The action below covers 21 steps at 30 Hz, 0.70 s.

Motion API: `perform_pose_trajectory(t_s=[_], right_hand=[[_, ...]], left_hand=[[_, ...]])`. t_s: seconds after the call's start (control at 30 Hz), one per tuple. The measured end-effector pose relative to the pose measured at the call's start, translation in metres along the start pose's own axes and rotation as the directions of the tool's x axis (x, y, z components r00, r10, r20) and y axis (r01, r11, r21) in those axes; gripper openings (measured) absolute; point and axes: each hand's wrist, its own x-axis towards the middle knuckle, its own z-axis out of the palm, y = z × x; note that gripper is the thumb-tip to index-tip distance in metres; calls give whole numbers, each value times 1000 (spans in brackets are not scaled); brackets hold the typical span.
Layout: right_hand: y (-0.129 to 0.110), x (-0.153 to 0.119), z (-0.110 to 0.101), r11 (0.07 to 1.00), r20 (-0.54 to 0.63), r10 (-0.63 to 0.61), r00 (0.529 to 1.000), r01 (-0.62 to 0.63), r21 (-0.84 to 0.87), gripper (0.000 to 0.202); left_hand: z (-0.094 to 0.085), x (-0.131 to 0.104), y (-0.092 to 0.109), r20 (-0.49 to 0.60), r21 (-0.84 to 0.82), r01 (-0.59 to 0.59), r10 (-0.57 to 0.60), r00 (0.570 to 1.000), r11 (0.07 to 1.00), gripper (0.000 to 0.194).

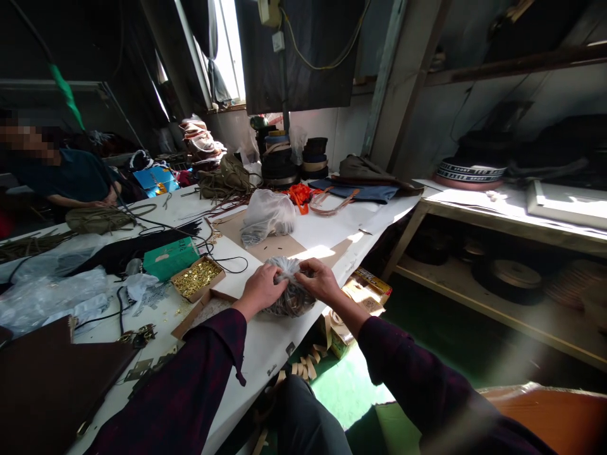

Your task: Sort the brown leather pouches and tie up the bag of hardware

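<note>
My left hand (262,288) and my right hand (321,278) both grip the gathered top of a clear plastic bag (290,300) full of small dark metal parts. The bag rests on the white table (265,344) near its front edge. Just left of my left hand stands an open cardboard box (198,279) holding small gold-coloured pieces, with a green box (171,258) behind it. A second, closed plastic bag (268,215) lies farther back on brown cardboard.
Another person (61,177) sits at the far left of the table. Black cords, straps, folded fabric (365,170) and ribbon rolls (279,161) crowd the back. A brown leather piece (52,379) lies at near left. Shelving (516,221) with webbing rolls stands to the right.
</note>
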Motion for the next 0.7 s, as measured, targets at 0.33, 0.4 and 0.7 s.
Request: perform_pose_trajectory(t_s=[0.33,0.4,0.7], right_hand=[[-9,40,-6,952,78,86,993,-59,-301,21],[3,41,-18,950,-53,216,975,-222,-220,30],[5,-49,-61,905,-342,423,839,-409,115,61]], left_hand=[[-15,-16,8,-108,51,108,-102,989,993,3],[-21,-29,3,-148,-34,132,-136,980,991,5],[-66,-210,41,-98,-666,209,-362,927,716,25]])
